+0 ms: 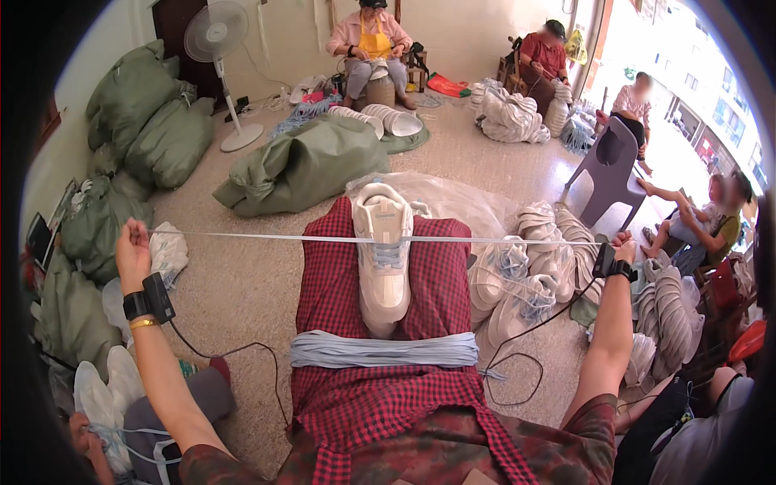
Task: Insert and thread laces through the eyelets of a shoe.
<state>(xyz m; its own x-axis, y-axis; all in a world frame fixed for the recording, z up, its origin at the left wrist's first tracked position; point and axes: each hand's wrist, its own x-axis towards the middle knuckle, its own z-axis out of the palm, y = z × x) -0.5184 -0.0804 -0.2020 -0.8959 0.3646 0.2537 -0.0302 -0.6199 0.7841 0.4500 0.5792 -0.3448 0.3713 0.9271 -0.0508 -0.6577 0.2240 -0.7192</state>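
Observation:
A white sneaker (381, 283) stands between my knees on a red-and-black checked apron (327, 279), its toe toward me. Through its upper eyelets runs a pale shoelace (501, 240), pulled out straight and taut to both sides. Far out to the left, my left hand (133, 252) is closed on one end of the lace. My right hand (622, 247), at the same height on the far right, grips the other end. Light blue lacing shows lower on the shoe's tongue. Across my lap lies a bundle of light blue shoelaces (384, 349).
Several white sneakers (517, 303) and stacked uppers lie right of my legs. A green sack (303, 166) lies ahead; more sacks (153, 113) are piled left by a standing fan (217, 36). Black cables hang from both wrists. Other people sit around, near a purple chair (606, 170).

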